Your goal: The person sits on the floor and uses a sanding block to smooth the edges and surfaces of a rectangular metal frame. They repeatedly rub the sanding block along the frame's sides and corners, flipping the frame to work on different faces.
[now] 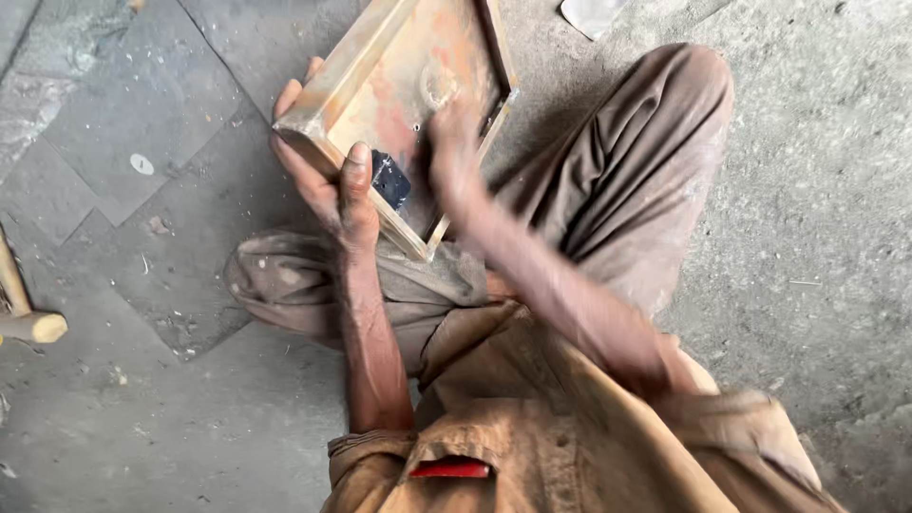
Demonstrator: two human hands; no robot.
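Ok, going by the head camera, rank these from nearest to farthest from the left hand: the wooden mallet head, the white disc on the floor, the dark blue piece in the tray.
1. Dark blue piece, beside the left hand thumb.
2. White disc, on the floor, image left.
3. Wooden mallet head, at the left edge.

I see the tray held up over my lap, above the floor, tilted with its near corner toward me. My left hand is at its left near corner, thumb over the rim and fingers behind the outer wall. My right hand, blurred, lies inside the tray on its base, right of the left hand. A small chip sits in the tray between the two hands. My right knee rises to the right of the tray. A mallet lies on the floor far left, well apart. A scrap lies on the floor beyond the tray.
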